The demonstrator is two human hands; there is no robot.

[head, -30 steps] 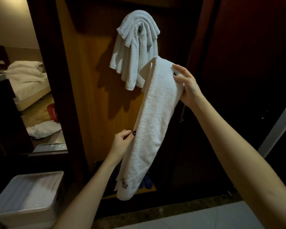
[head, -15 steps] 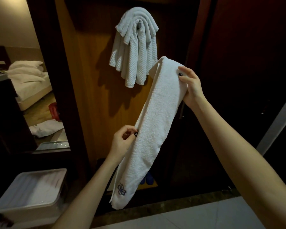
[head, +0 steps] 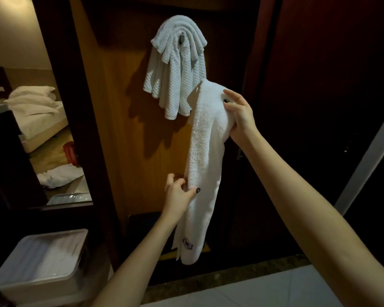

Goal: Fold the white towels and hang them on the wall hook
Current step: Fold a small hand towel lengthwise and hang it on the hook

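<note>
Head view: right hand (head: 239,116) grips folded terry towel (head: 205,151) at top; left hand (head: 177,193) pinches its edge midway. Risk: hook (head: 181,38), crowded with waffle towels (head: 175,69), may shed it.

Only a sliver of the dark wall hook (head: 181,38) shows beneath the draped white waffle-weave towels (head: 175,69), and the dark embroidered mark (head: 187,246) low on the long white terry towel (head: 206,151) is too small to read.

On wooden panel (head: 124,129), hook (head: 181,38) carries several folded waffle towels (head: 175,69). Left of panel: bed (head: 42,125) with pillows (head: 31,100), floor (head: 51,158) with crumpled white cloth (head: 58,176). White bin (head: 40,262) low left.
</note>
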